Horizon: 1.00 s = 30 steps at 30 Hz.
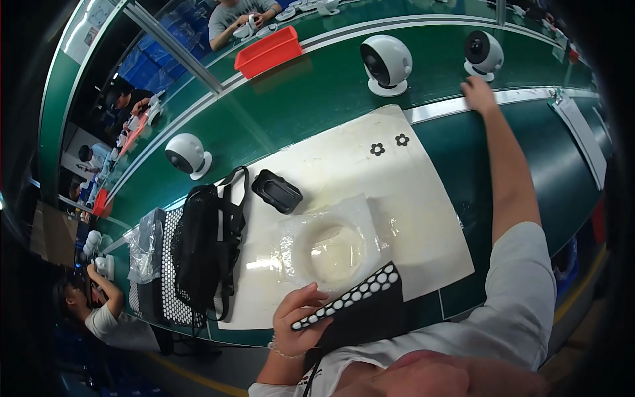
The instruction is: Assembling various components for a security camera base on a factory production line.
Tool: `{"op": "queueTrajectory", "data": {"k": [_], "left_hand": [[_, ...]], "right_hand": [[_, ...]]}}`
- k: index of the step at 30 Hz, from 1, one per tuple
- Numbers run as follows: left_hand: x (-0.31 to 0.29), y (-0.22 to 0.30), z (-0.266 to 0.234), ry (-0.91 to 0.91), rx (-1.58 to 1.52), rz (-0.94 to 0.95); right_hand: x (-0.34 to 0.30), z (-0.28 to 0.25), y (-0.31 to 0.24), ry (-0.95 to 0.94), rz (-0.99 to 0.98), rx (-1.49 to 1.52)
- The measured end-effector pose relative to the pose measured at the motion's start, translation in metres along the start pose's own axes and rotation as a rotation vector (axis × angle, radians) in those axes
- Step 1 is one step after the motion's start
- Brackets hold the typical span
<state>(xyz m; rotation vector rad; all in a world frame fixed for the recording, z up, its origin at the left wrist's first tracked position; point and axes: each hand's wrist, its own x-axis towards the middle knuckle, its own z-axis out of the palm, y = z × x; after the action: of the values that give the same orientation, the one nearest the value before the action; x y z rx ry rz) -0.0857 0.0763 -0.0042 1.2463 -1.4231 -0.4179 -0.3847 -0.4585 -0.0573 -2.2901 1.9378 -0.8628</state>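
Near my body, my left hand [301,324] grips a black fabric piece [360,321] edged with a strip of white dots. My right arm stretches far forward. At the edge of the green belt, my right hand [479,94] is just below a white round device with a black front [484,53] standing on a round base. The fingers are too small to make out, and I cannot tell if they touch the base. In front of me, a white foam block with a round hollow [336,248], wrapped in clear film, lies on the white mat [430,218].
Black strapped bags [198,245] and a black tray [278,192] lie left of the foam. Two more white devices [387,65] [188,155] stand on the belt. A red bin [268,51] is beyond it. A clipboard [581,135] lies right. Several people work nearby.
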Motion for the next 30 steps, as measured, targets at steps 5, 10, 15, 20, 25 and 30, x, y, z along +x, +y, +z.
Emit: {"op": "queueTrajectory", "data": {"k": [5, 10, 15, 20, 25, 30], "left_hand": [[0.022, -0.002, -0.003, -0.228, 0.046, -0.052], [0.022, 0.002, -0.004, -0.232, 0.056, -0.078], [0.022, 0.007, 0.000, -0.212, 0.082, -0.099], [0.017, 0.013, -0.001, -0.134, 0.105, -0.135], [0.009, 0.015, -0.006, -0.149, 0.130, 0.049], [0.005, 0.011, -0.005, -0.154, 0.060, 0.160]], "right_hand": [[0.027, -0.012, 0.043, -0.080, 0.139, -0.272], [0.030, -0.018, 0.022, -0.093, 0.130, -0.266], [0.007, -0.036, 0.016, 0.387, -0.254, -0.384], [-0.047, -0.086, -0.050, 0.631, -0.427, -0.121], [-0.129, -0.151, -0.170, -0.104, -0.166, 0.850], [-0.219, -0.168, -0.274, -0.583, -0.220, 1.305]]}}
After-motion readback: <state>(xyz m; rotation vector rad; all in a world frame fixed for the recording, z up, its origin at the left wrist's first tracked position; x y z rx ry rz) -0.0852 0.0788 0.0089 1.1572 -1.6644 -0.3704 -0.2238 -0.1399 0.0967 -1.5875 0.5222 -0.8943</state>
